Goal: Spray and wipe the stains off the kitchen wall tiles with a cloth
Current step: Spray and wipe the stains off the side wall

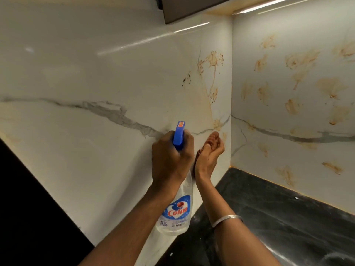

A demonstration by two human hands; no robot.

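Observation:
My left hand (172,157) grips the neck of a clear spray bottle (177,212) with a blue trigger head, its nozzle aimed at the white marble-look wall tiles (96,77). My right hand (209,152) is raised just right of the bottle, palm up, fingers loosely curled and holding nothing; it wears a silver bangle. Orange-brown stains (212,61) and dark specks mark the tile near the corner. Several more such stains (295,60) cover the right wall. No cloth is in view.
A dark stone countertop (278,212) runs along the right wall below the tiles. A dark cabinet underside (192,8) with a light strip hangs overhead. A black area fills the lower left.

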